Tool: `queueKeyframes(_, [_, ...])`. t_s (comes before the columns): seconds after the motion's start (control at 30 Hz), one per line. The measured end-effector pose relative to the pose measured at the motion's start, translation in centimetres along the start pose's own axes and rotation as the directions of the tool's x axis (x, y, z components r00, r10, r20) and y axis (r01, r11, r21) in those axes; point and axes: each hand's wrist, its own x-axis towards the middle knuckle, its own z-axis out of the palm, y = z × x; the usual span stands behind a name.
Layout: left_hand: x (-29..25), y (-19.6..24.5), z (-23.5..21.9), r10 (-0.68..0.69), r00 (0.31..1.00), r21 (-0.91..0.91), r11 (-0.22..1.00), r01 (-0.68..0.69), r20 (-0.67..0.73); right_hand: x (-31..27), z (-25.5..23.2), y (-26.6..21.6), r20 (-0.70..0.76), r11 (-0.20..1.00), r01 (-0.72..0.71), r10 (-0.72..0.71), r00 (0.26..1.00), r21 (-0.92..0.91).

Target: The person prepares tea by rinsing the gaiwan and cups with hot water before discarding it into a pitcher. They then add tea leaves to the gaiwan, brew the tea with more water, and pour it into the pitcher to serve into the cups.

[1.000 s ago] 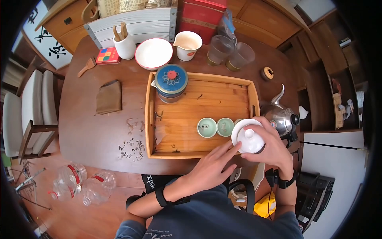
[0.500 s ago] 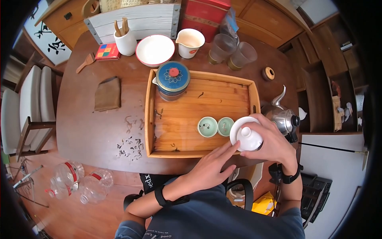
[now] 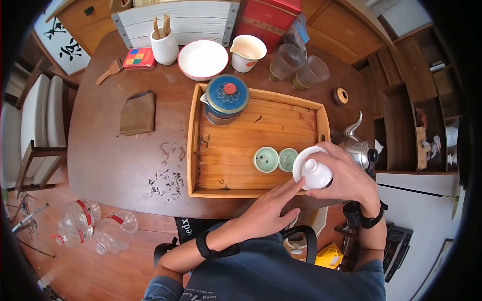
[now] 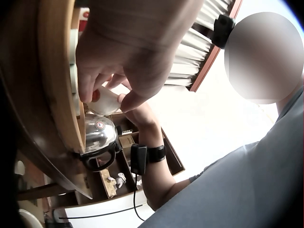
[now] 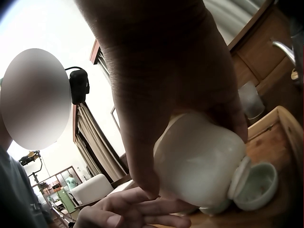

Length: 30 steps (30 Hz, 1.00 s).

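My right hand [image 3: 346, 173] grips a white lidded gaiwan [image 3: 319, 178] over the right front corner of the wooden tray [image 3: 253, 194]. In the right wrist view the gaiwan [image 5: 199, 161] is tilted, its lower end close to a pale green cup [image 5: 259, 187]. Fingers extended, my left hand [image 3: 266, 208] reaches in from the left, its fingertips right at the gaiwan's near side. Two green cups stand side by side on the tray: the left one [image 3: 266, 160] has dark specks inside, and the right one [image 3: 287, 159] is beside the gaiwan.
A blue-lidded teapot [image 3: 226, 100] stands in the tray's far left corner. Right of the tray is a steel kettle [image 3: 354, 148]. Behind it are a white bowl [image 3: 203, 59], a pitcher [image 3: 247, 54] and plastic cups [image 3: 311, 72]. Left lie a brown cloth [image 3: 138, 113] and tea leaves [image 3: 168, 184].
The head view has shifted slightly. The gaiwan has tilted and moved a little with my right hand, hiding a cup edge seen earlier. My left hand stays against its near side.
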Motion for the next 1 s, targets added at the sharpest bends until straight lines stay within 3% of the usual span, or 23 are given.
queueKeyframes(0.47, [0.2,-0.9,0.6,0.043,0.999,-0.113,0.993,-0.045,-0.020,1.1,-1.3,-0.6,0.116,0.999,-0.026,0.029,0.993,-0.028])
queueKeyframes(0.77, [0.0,-0.7,0.4,0.038,0.999,-0.113,0.993,-0.041,-0.027,1.2,-1.3,-0.8,0.107,0.999,-0.022,0.025,0.994,-0.033])
queueKeyframes(1.0, [0.3,0.5,0.4,0.049,0.997,0.033,0.998,-0.047,-0.064,-1.0,0.7,0.7,-0.139,0.997,0.032,-0.021,0.990,0.074])
